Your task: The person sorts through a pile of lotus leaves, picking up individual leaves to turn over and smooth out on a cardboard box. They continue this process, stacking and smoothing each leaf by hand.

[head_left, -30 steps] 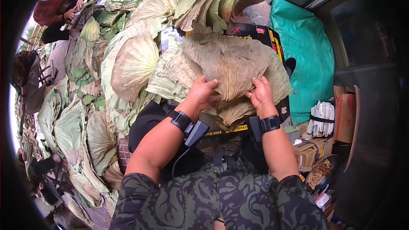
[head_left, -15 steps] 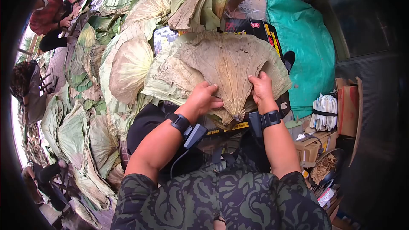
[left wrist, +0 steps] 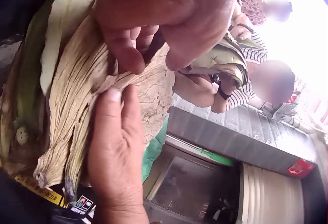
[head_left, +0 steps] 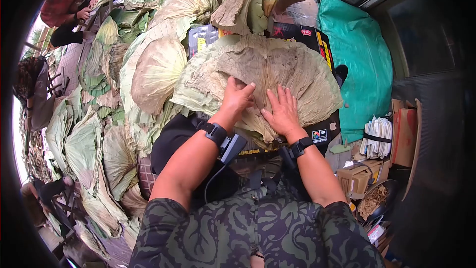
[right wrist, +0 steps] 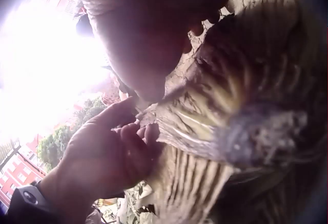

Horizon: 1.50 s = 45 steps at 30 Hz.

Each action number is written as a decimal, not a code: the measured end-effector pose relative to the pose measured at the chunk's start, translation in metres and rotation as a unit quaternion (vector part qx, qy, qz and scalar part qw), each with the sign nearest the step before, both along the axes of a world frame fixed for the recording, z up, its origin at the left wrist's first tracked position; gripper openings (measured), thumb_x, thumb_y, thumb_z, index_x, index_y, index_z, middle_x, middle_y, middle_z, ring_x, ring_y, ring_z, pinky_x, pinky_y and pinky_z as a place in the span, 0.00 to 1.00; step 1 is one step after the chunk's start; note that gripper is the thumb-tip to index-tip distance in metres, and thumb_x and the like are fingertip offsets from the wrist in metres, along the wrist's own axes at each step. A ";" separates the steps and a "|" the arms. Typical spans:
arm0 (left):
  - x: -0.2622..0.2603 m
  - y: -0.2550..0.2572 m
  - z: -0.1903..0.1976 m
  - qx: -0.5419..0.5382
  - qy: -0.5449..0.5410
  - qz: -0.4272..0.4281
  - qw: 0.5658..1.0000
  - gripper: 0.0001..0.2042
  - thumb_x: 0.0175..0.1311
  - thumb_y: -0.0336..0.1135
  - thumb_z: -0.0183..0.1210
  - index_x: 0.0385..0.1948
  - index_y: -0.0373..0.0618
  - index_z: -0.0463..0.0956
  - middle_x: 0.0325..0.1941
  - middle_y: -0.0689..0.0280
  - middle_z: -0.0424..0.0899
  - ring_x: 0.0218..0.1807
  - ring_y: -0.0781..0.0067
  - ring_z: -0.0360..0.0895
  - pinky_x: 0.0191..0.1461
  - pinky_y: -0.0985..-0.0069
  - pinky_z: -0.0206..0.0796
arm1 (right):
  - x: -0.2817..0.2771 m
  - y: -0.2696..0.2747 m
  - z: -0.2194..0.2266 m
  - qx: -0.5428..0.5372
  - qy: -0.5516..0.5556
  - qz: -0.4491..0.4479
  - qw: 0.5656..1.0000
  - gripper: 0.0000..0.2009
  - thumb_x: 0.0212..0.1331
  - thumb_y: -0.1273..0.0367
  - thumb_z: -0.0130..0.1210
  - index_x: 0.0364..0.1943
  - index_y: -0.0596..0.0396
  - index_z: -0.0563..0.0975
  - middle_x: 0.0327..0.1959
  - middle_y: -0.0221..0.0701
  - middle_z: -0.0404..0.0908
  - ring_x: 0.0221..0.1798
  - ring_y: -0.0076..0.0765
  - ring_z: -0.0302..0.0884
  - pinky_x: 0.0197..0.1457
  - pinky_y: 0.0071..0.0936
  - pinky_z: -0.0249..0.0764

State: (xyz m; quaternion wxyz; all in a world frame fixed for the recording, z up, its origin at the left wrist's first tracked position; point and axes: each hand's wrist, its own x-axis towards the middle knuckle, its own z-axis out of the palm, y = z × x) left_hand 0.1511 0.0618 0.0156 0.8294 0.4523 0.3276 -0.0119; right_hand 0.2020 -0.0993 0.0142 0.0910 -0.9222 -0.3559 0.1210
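A large dried lotus leaf [head_left: 255, 64], brown and folded into a fan, lies on a stack of paler lotus leaves [head_left: 320, 89] before me. My left hand [head_left: 237, 101] grips the leaf's left edge with thumb and curled fingers. Flat on the lower middle of the leaf, my right hand [head_left: 284, 113] presses with its fingers spread straight. In the left wrist view the leaf's ribbed base [left wrist: 72, 126] narrows below both hands. The right wrist view has the dark stem end [right wrist: 246, 139] close to the camera.
A black printed carton [head_left: 320, 134] lies under the stack. More leaf piles [head_left: 158, 77] spread to the left. Across from me, a person holds a leaf bundle [head_left: 248, 10]. A green tarp [head_left: 357, 64] and cardboard boxes [head_left: 354, 178] stand on the right. Other people sit at far left.
My right hand has left the leaf's right edge and moved inward, flattening onto its middle. The left hand stays at the left edge. The leaf's base has spread lower over the stack.
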 end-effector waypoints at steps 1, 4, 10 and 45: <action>0.001 0.004 0.000 0.016 -0.002 0.036 0.999 0.32 0.57 0.30 0.55 0.59 0.44 0.44 0.37 0.62 0.69 0.26 0.77 0.68 0.27 0.79 0.66 | -0.001 0.000 -0.002 0.003 -0.009 0.001 1.000 0.31 0.51 0.54 0.51 0.61 0.47 0.61 0.65 0.46 0.50 0.67 0.57 0.44 0.67 0.48 0.42; 0.003 0.009 -0.001 0.049 -0.009 0.101 0.994 0.44 0.55 0.29 0.56 0.64 0.47 0.27 0.37 0.61 0.70 0.27 0.78 0.69 0.27 0.79 0.66 | -0.002 0.000 -0.002 0.007 -0.006 -0.009 1.000 0.31 0.50 0.54 0.52 0.61 0.46 0.61 0.66 0.46 0.50 0.68 0.56 0.42 0.68 0.48 0.40; 0.006 0.014 -0.013 0.221 0.050 0.164 0.960 0.42 0.51 0.29 0.59 0.64 0.42 0.36 0.53 0.49 0.67 0.46 0.61 0.72 0.44 0.70 0.68 | 0.005 -0.002 0.008 -0.001 0.008 -0.007 1.000 0.30 0.51 0.53 0.51 0.59 0.47 0.63 0.64 0.46 0.52 0.67 0.56 0.45 0.68 0.46 0.42; -0.025 0.006 0.005 0.653 0.018 -0.315 0.689 0.35 0.44 0.49 0.62 0.57 0.51 0.62 0.66 0.46 0.50 0.68 0.41 0.43 0.66 0.53 0.42 | -0.020 0.002 0.031 -0.010 0.050 0.025 0.998 0.32 0.49 0.52 0.53 0.60 0.48 0.62 0.65 0.48 0.51 0.68 0.57 0.43 0.68 0.47 0.42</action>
